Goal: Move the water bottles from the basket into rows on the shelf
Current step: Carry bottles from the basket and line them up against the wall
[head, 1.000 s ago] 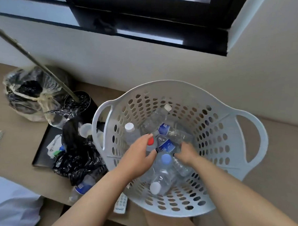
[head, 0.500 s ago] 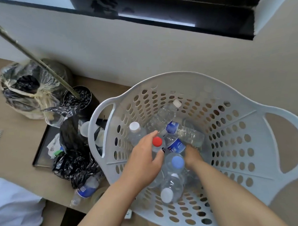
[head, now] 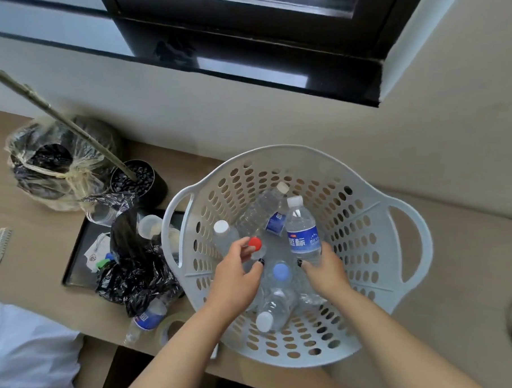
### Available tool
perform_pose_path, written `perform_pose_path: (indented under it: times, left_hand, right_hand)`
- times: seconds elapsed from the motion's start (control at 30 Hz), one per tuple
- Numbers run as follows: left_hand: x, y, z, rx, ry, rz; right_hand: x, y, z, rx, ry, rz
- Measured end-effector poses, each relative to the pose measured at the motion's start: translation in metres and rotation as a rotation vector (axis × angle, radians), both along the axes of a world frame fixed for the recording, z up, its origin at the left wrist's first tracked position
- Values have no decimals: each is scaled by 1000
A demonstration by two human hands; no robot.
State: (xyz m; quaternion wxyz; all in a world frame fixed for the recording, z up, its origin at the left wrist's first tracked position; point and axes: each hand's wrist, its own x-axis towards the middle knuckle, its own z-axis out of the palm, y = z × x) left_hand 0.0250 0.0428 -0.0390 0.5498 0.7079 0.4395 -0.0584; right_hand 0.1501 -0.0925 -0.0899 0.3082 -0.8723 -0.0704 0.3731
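Two hands are inside the white basket (head: 416, 250): the right hand (head: 323, 273) grasps a blue-label bottle (head: 301, 231) at 12 o'clock, and the left hand (head: 236, 275) pinches the red-cap bottle (head: 255, 245). I think the thin wet-looking plastic could slip while lifting.

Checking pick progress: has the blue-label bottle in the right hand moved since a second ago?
Yes. The right hand has raised the blue-label bottle from lying among the others to upright, its cap now up near the basket's far wall.

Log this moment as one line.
stage: picking | left hand: grips red-capped bottle | right hand: grips blue-labelled bottle, upright | basket: bottles remain
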Motion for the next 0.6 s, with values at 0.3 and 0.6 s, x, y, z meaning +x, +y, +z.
perform_pose_path:
  times: [0.3, 0.6]
  left_hand:
    - [36, -2, 23, -233, -25, 212]
    - [35, 24, 15, -549, -58, 103]
  right_hand:
    - [-1, -12, 94, 216, 216, 27]
    - [-24, -1, 84, 187, 426, 43]
